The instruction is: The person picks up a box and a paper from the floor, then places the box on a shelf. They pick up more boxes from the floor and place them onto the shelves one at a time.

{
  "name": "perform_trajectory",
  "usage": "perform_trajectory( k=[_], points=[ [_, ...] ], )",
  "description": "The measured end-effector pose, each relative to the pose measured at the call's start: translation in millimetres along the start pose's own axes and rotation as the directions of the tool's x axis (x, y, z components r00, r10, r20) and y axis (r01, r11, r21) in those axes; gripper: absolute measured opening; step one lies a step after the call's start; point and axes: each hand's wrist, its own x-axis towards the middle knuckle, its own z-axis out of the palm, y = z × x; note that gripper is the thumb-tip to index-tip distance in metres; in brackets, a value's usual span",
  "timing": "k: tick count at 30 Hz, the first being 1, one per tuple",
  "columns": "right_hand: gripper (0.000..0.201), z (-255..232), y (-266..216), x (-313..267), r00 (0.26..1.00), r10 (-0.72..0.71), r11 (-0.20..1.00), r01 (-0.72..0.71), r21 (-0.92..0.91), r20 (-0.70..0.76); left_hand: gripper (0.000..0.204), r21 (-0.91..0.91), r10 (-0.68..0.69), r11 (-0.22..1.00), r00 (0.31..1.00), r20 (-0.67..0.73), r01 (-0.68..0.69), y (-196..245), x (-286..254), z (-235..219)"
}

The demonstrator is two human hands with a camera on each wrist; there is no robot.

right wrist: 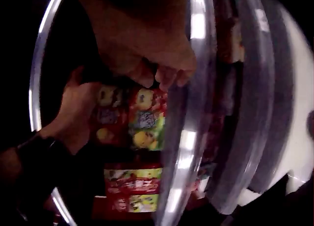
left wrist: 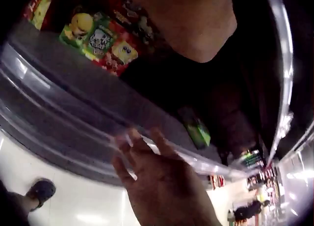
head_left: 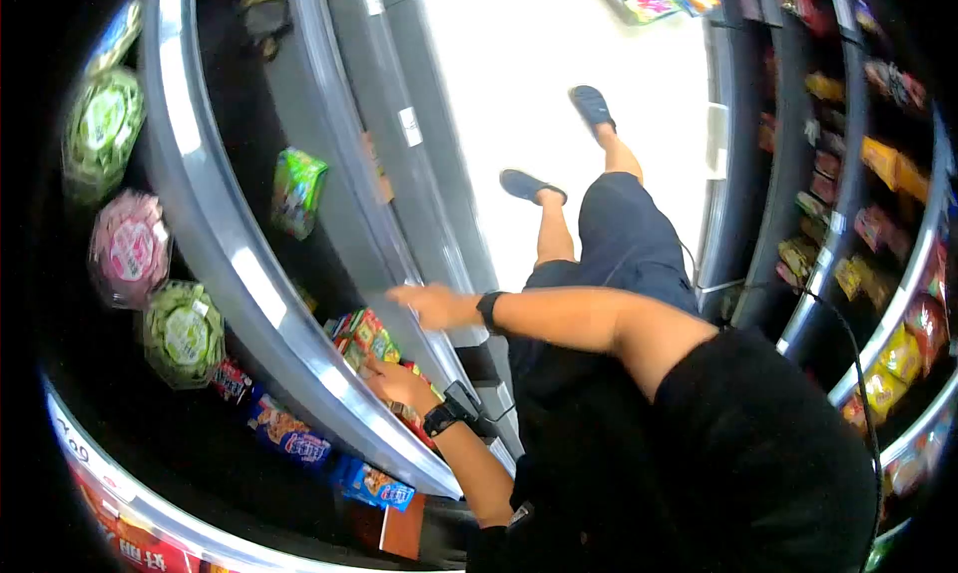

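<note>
On the lower store shelf, behind its curved metal rail [head_left: 299, 353]: a row of red and green candy packs [head_left: 364, 335], printed with yellow fruit, standing upright side by side. Left hand [head_left: 397, 381] deep in that row, fingers curled against the packs from the side; whether actually gripping one, cannot tell. In the right wrist view, same left hand [right wrist: 78, 108] pressed to the left edge of a fruit-printed pack [right wrist: 142, 118]. Right hand [head_left: 431, 304] just above, at the shelf's edge, fingers loosely bent, fingertips [right wrist: 164, 78] touching the top of the packs; grip narrow, nothing visibly enclosed. A lone green packet [head_left: 297, 191] further along the same shelf, well apart. On the shelf above: round green tubs [head_left: 102, 124] and a pink tub [head_left: 130, 251]. Lower down: blue snack packs [head_left: 377, 486]. Across the aisle: more shelves of bagged snacks [head_left: 883, 159], white floor [head_left: 539, 64] between.
</note>
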Motion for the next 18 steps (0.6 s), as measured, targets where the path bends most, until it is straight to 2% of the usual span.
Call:
perform_trajectory(
  k=[1, 2, 3, 4, 5, 6, 7, 8, 9, 10, 11, 12, 13, 15, 17, 18],
  points=[
    [0.065, -6, 37, -1, 0.995, -0.030, 0.999, 0.028, -0.021, -0.095, 0.033, -0.572, -0.140, 0.820, 0.954, -0.267, -0.040, 35, 3, -29],
    [0.063, -42, 54, -10, 0.996, -0.022, 0.999, 0.026, 0.041, -0.087, 0.025, -0.472, 0.095, 0.836, 0.920, -0.379, -0.281, 44, 1, -30],
    [0.061, -87, 71, -29, 0.997, -0.022, 0.994, 0.029, 0.106, -0.073, 0.019, -0.481, 0.200, 0.795, 0.909, -0.366, -0.369, 63, -8, -37],
    [0.051, -145, 62, -56, 0.993, 0.101, 0.991, -0.096, 0.097, -0.056, 0.016, -0.496, 0.304, 0.742, 0.886, -0.349, -0.450, 82, -16, -44],
    [0.049, -192, 91, -82, 0.975, 0.223, 0.882, -0.196, 0.429, -0.013, 0.017, -0.611, 0.361, 0.642, 0.886, -0.291, -0.463, 112, -25, -54],
    [0.044, -232, 126, -122, 0.934, 0.268, 0.925, -0.181, 0.333, -0.235, 0.017, -0.721, 0.419, 0.525, 0.875, -0.243, -0.452, 141, -34, -59],
    [0.040, -273, 159, -162, 0.838, 0.299, 0.950, -0.216, 0.226, -0.457, 0.020, -0.771, 0.528, 0.433, 0.825, -0.202, -0.466, 175, -39, -78],
    [0.037, -314, 191, -201, 0.701, 0.313, 0.946, -0.288, 0.146, -0.641, 0.020, -0.821, 0.571, 0.313, 0.786, -0.240, -0.478, 206, -48, -83],
    [0.032, -357, 210, -253, 0.557, 0.335, 0.918, -0.376, 0.129, -0.760, 0.021, -0.816, 0.622, 0.260, 0.736, -0.267, -0.516, 234, -55, -80],
    [0.028, -391, 220, -313, 0.420, 0.382, 0.884, -0.425, 0.194, -0.823, 0.021, -0.848, 0.693, 0.158, 0.668, -0.270, -0.507, 262, -58, -101],
    [0.024, -419, 226, -373, 0.323, 0.432, 0.866, -0.409, 0.288, -0.842, 0.021, -0.845, 0.716, 0.080, 0.620, -0.321, -0.529, 287, -63, -109],
    [0.020, -438, 228, -429, 0.257, 0.470, 0.850, -0.391, 0.353, -0.845, 0.021, -0.843, 0.733, 0.019, 0.581, -0.354, -0.538, 311, -66, -125],
    [0.020, -450, 203, -467, 0.197, 0.527, 0.846, -0.209, 0.490, -0.827, 0.020, -0.835, 0.745, -0.039, 0.541, -0.391, -0.549, 332, -67, -142],
    [0.023, -472, 198, -543, 0.265, 0.566, 0.821, -0.264, 0.506, -0.780, 0.020, -0.815, 0.714, -0.094, 0.531, -0.455, -0.572, 373, -71, -167],
    [0.028, -481, 198, -597, 0.339, 0.607, 0.781, -0.090, 0.618, -0.719, 0.019, -0.789, 0.694, -0.148, 0.505, -0.513, -0.597, 418, -72, -192],
    [0.029, -487, 188, -605, 0.269, 0.638, 0.769, -0.273, 0.579, -0.721, 0.019, -0.779, 0.690, -0.168, 0.492, -0.531, -0.604, 438, -74, -203]
  ],
)
